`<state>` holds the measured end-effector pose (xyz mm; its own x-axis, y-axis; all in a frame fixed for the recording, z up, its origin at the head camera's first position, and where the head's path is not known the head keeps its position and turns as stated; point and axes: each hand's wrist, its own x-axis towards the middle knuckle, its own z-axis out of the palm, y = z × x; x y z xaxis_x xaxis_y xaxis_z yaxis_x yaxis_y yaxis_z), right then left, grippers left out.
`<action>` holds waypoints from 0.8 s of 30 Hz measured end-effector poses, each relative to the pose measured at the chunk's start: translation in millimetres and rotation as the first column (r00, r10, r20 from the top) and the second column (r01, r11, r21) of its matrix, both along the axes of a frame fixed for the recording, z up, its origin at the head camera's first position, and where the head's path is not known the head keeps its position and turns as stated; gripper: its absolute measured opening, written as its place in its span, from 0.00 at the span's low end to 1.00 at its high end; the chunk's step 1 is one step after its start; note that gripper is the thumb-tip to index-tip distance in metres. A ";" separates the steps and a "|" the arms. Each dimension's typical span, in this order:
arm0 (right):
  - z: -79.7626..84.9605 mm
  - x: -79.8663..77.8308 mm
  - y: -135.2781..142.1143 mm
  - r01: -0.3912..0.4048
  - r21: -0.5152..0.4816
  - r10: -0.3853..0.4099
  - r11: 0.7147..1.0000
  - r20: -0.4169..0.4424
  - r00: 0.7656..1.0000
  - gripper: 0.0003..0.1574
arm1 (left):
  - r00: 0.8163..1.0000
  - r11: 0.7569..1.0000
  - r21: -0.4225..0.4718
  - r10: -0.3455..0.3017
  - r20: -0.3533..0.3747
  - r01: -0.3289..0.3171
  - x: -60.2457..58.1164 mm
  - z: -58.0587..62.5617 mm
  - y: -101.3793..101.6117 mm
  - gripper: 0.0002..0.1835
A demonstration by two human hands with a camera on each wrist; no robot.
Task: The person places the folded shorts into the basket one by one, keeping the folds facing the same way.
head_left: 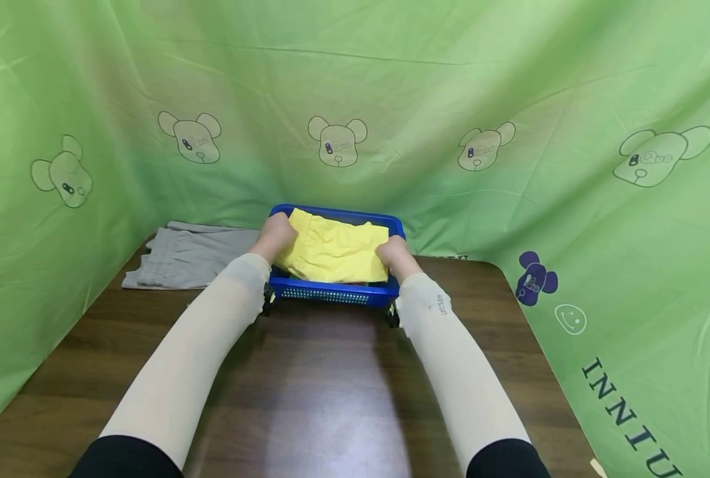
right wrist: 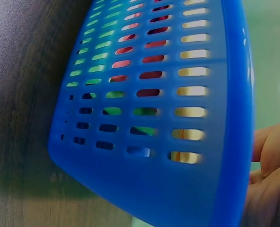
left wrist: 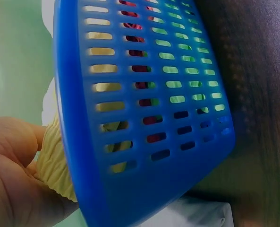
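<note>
Yellow folded shorts with a gathered elastic waistband lie spread across the top of a blue plastic basket. My left hand grips the waistband end at the left; in the left wrist view the thumb and fingers of the left hand close round the ribbed cloth beside the rim. At the opposite end, my right hand pinches the shorts' right edge. In the right wrist view the basket wall hides the cloth at the fingers of the right hand. Red and green cloth shows through the basket's slots.
Folded grey cloth lies on the dark wooden table, left of the basket. A green curtain with bear prints hangs close behind the basket and along both sides of the table.
</note>
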<state>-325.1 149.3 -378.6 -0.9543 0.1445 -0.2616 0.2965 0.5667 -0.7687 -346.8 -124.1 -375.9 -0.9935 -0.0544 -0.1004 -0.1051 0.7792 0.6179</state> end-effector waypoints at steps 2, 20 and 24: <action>0.6 0.9 -1.0 -0.002 0.021 0.002 1.000 0.008 1.000 0.26 | 1.000 1.000 -0.015 -0.008 -0.009 0.008 2.2 0.7 1.0 0.22; -3.9 -0.1 -5.9 -0.043 0.301 0.058 0.953 -0.041 0.997 0.18 | 0.996 0.975 -0.214 -0.072 -0.051 0.059 5.3 4.7 3.3 0.13; -6.4 0.2 -8.6 -0.059 0.386 0.091 0.920 -0.064 0.994 0.16 | 0.994 0.963 -0.262 -0.079 -0.073 0.057 5.1 1.4 4.9 0.16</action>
<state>-324.9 140.7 -385.0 -0.9815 0.1461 -0.1236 0.1890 0.8408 -0.5073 -341.7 -119.2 -374.5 -1.0000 0.0002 -0.0097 -0.0037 0.9172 0.3984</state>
